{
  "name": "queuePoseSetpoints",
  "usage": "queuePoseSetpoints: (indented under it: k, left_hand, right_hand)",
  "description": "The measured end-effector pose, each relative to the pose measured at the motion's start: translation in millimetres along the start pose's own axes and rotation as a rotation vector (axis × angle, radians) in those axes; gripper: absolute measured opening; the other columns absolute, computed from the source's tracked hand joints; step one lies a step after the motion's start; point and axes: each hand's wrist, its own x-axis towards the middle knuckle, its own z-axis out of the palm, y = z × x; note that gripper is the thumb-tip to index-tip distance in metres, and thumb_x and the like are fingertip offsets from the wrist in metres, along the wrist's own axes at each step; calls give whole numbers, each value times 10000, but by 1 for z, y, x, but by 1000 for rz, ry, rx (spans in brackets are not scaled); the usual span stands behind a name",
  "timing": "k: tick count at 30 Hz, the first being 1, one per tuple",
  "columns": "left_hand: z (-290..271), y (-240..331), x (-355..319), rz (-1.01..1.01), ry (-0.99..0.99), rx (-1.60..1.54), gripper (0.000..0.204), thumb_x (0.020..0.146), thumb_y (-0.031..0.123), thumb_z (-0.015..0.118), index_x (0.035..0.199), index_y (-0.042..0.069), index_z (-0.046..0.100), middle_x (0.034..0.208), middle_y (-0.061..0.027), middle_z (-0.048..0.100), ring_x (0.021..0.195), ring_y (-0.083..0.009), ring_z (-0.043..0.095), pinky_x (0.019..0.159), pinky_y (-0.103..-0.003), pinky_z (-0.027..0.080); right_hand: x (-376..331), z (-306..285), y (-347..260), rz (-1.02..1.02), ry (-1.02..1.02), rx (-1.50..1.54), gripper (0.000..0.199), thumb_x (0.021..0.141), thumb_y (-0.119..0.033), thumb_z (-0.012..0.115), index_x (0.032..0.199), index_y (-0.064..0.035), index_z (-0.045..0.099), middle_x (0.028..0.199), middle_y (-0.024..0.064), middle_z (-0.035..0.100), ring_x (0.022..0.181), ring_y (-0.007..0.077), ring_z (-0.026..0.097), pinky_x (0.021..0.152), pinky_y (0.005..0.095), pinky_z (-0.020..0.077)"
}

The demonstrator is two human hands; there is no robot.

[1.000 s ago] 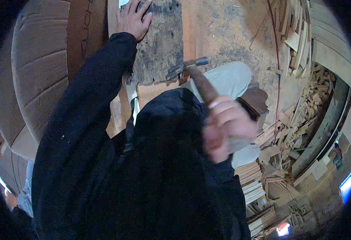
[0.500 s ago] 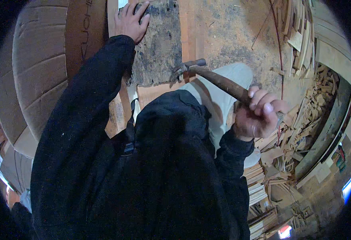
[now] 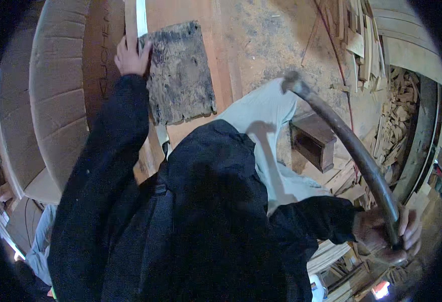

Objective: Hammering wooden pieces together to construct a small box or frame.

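Note:
A dark, weathered square board (image 3: pixel 180 75) lies flat in front of me on a wide reddish wooden surface. At its upper left edge rests my left hand (image 3: pixel 133 58), fingers spread, thumb touching the board's side. Out to the right, my right hand (image 3: pixel 389 234) is wrapped round the lower end of a hammer (image 3: pixel 349 138). Its long brown handle slants up and left, and the head hangs over my pale trouser leg, apart from the board. The hammer head is a little blurred.
A tall cardboard box (image 3: pixel 60 80) stands along the left. Beyond my right knee sits a small brown wooden box (image 3: pixel 311 141). Thin wood strips (image 3: pixel 364 45) and heaped offcuts (image 3: pixel 402 110) line the right side. Part of another person (image 3: pixel 42 246) shows at the lower left.
My right hand has swung the hammer away from the board, down and right. My left hand has slid to the board's left edge. The view has shifted, showing the small brown box.

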Motion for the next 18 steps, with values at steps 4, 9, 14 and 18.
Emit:
queuePoseSetpoints:
  k: [4,9,14,18]
  left_hand:
    - [-2,-5,-70,-482,-138,-405,828,770,504,640,1320,-55,371,1327,-270,400,1241,-375,384,1029,-395,308]
    - [13,5,-102,-678,-156,-748,657,800,513,608,1052,-94,599,1048,-246,621,1005,-318,591,883,-356,420]
    - [-1,36,-82,-607,154,-760,639,843,504,542,1176,-42,535,1081,-253,583,1040,-380,540,902,-385,401]
    - [-10,17,-64,-587,-112,-313,647,862,485,506,1262,-18,436,1286,-256,390,1160,-416,407,981,-436,334]
  right_hand:
    - [17,-15,4,352,111,748,87,854,-124,543,787,-73,522,647,-12,402,635,128,456,661,274,397]
    - [5,-18,3,383,158,414,205,885,-204,512,720,-103,443,628,-27,350,550,93,360,571,279,335]
    - [25,-8,-11,338,194,235,195,876,-189,529,738,-92,431,628,-33,328,535,79,331,536,248,311]
    - [26,0,3,369,181,569,177,885,-180,518,759,-84,439,643,-25,361,544,70,349,551,247,325]
